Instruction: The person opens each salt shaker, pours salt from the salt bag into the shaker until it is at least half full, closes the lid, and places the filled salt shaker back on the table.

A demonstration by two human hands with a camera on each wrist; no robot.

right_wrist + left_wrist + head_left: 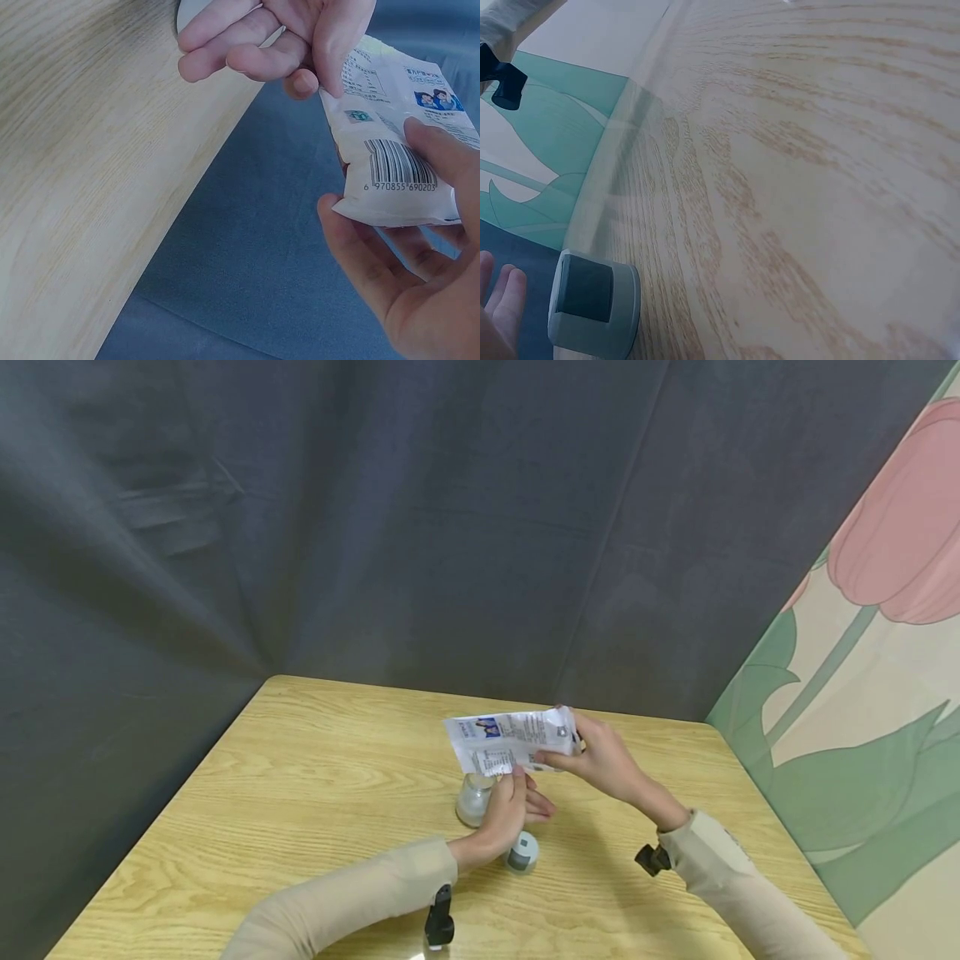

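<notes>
A white printed packet (513,739) is held up at a slant over the table, its left end above a small clear glass jar (472,802). My right hand (600,760) grips the packet's right end, thumb on the printed face near the barcode and fingers underneath. My left hand (504,814) is beside the jar, its thumb and a bent finger pinching the packet's lower edge while the other fingers reach out loosely, as the right wrist view shows. Just below that hand stands a small pale round tub (592,307) with a dark square patch. Part of the jar is hidden behind the packet and left hand.
The light wooden table (337,777) reaches to a dark grey curtain (450,527) behind and at the left. A wall panel (862,710) with painted tulips and leaves borders the right edge. Black wrist cameras hang below both beige sleeves.
</notes>
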